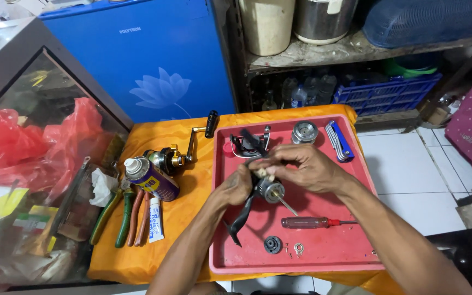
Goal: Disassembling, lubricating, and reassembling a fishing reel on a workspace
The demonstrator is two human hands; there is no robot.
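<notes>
While a blue spray can [149,177] lies left, both hands [271,177] pinch a reel body [269,190].

A small table draped in orange cloth [181,218] stands in front of a blue cabinet [154,60], with a glass-fronted case [34,164] to its left. On its right half sits a red plastic tray [356,229]. Over the tray's middle, the left hand [236,187] and right hand [301,166] meet around a dark metal fishing-reel body [266,188]. Behind them in the tray lie a black bail part [247,145], a silver round spool [305,132] and, furthest right, a blue-handled hex key set [338,141]. Nearer the camera lie a red-handled screwdriver [312,222], a black round cap [272,244] and what may be small washers [298,249]. Left of the tray lie a second black-and-gold reel [170,158], a blue spray can [151,177], a white tube [155,219] and green- and orange-handled pliers [129,218].
</notes>
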